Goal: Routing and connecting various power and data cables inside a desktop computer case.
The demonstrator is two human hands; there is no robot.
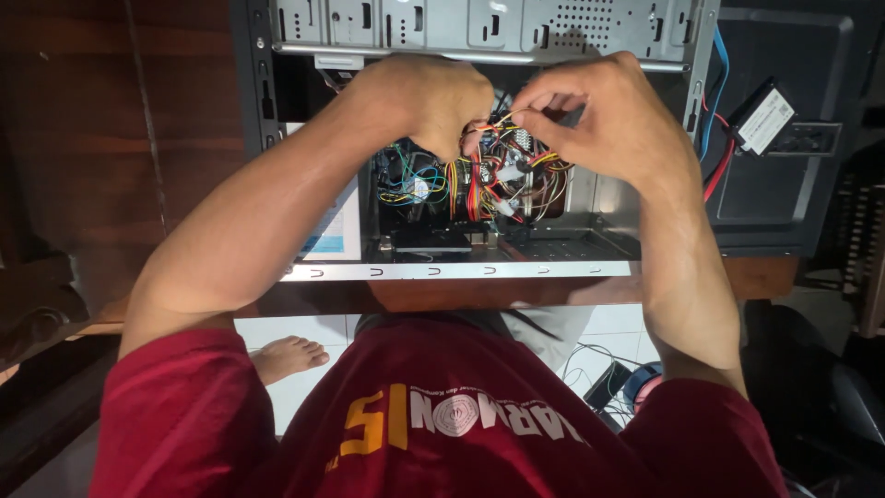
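An open desktop computer case (479, 269) lies on its side on a wooden counter (553, 293), its grey metal frame open toward the person, with a perforated drive cage (479, 23) along the far edge. The person, in a dark red shirt (433, 424), leans over it with both forearms reaching into the opening. To the right of the case stands a dark side panel (784, 184), and against it hangs a small black drive with a white label (763, 115), joined to blue and red flat cables (717, 138) that run back toward the case.

Inside the case sits a tangle of red, yellow, black and green wires (489, 180), spread over the board and touching both hands. The left hand (433, 97) is curled into a loose fist over the wire bundle; its fingers fold under out of sight, so whether its grip has hold of any wire cannot be told. The right hand (599, 115) has thumb and forefinger pinched nearly closed on a thin yellow wire (502, 118) at the top of the bundle, just beside the left knuckles.

Below the counter edge, a bare foot (288, 355) rests on pale floor tiles (304, 387), and loose cables (608, 378) lie on the floor near the right elbow.
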